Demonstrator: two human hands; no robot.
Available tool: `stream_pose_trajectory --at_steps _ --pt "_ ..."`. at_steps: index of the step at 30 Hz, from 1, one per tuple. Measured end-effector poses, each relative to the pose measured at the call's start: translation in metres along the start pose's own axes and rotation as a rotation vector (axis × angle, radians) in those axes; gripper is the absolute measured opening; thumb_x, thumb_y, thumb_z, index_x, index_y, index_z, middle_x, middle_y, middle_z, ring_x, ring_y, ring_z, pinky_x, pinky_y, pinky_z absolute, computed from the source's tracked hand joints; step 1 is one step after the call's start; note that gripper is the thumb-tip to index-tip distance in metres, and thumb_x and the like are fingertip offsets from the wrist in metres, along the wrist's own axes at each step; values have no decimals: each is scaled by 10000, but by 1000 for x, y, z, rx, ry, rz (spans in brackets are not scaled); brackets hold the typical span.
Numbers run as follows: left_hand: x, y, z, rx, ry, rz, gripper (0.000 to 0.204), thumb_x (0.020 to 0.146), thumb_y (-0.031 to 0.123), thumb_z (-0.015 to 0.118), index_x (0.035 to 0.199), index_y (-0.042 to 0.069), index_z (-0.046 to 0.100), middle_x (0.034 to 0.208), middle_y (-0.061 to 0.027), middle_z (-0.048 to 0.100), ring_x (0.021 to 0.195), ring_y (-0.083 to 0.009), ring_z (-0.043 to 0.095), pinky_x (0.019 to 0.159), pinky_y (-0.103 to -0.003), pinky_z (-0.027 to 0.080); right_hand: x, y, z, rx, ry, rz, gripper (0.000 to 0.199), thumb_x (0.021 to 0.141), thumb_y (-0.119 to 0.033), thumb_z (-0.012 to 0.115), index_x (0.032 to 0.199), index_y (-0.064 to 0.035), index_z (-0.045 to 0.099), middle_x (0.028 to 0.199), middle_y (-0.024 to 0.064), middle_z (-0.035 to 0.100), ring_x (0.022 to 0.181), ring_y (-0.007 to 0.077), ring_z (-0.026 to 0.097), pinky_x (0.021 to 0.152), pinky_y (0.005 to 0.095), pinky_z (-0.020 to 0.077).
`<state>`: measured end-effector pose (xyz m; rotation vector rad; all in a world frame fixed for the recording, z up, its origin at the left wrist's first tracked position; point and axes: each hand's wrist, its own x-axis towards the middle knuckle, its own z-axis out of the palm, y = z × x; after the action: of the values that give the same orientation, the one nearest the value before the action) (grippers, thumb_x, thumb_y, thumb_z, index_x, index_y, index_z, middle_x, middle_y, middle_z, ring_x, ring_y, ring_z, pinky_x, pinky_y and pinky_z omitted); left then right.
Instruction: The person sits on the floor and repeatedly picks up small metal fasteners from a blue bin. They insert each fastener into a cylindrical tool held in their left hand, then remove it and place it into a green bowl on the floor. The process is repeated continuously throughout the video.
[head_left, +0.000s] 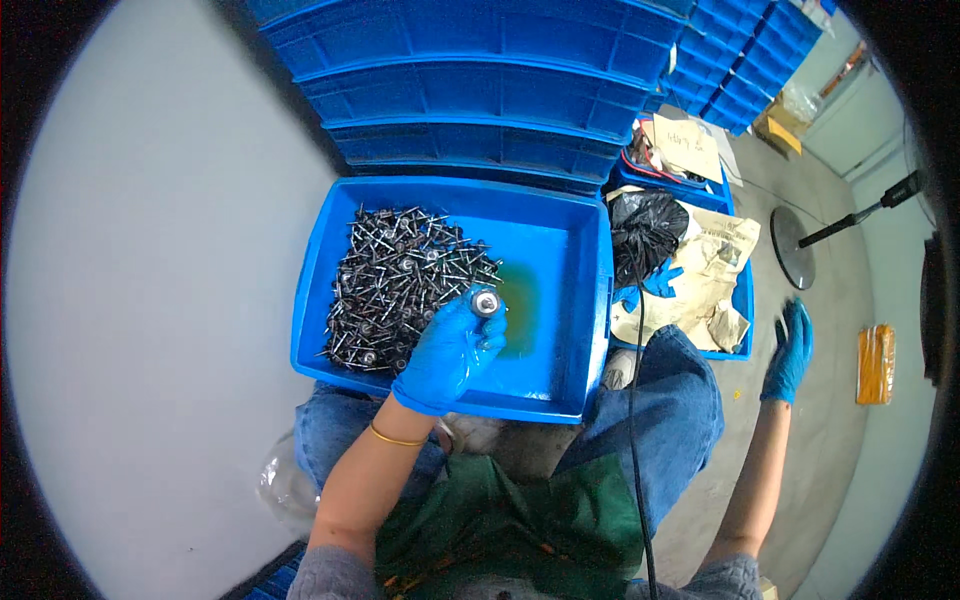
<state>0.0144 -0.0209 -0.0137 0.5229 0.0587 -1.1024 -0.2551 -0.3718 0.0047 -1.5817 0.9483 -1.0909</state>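
Observation:
My left hand (455, 350), in a blue glove, is closed around a small metal part (485, 302) with its round, ringed end facing up. The fingers hide the rest of that part. It is held above a blue plastic bin (560, 300) at the middle of the view. A heap of dark metal parts with thin shiny stems (405, 285) fills the bin's left side, next to my left hand. Brownish liquid (522, 310) lies on the bin's floor. Far to the right, my gloved right hand (790, 355) is stretched out over the floor, fingers extended, with nothing seen in it.
Stacked blue crates (480, 90) rise behind the bin. To its right, another blue crate holds brown paper (725, 265), a black plastic bag (645, 235) and a blue glove (660, 280). A black cable (637, 430) hangs down across the view. A round-based stand (793, 250) is at far right.

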Motion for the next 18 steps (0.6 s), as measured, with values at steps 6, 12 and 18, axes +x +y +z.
stream_pose_trajectory --at_steps 6,12,18 --pt "-11 12 -15 -52 21 109 90 832 123 462 867 48 496 738 -24 478 635 -94 449 540 -209 395 -92 -109 218 -20 -1143 -190 341 763 -124 536 1080 -18 468 960 75 526 850 127 517 745 253 411" --pt "-16 19 -6 10 149 286 172 840 69 426 985 26 507 903 -61 537 780 -120 529 668 -240 458 -154 -112 299 -52 -1244 -52 249 744 -114 597 959 -27 506 819 41 553 714 91 530 670 244 441" --pt "-22 26 -7 -140 84 150 155 848 77 399 960 10 482 763 -37 479 622 -88 460 531 -200 418 -154 -101 298 335 -1289 87 251 751 -158 585 963 -28 548 839 69 582 709 116 563 632 256 460"
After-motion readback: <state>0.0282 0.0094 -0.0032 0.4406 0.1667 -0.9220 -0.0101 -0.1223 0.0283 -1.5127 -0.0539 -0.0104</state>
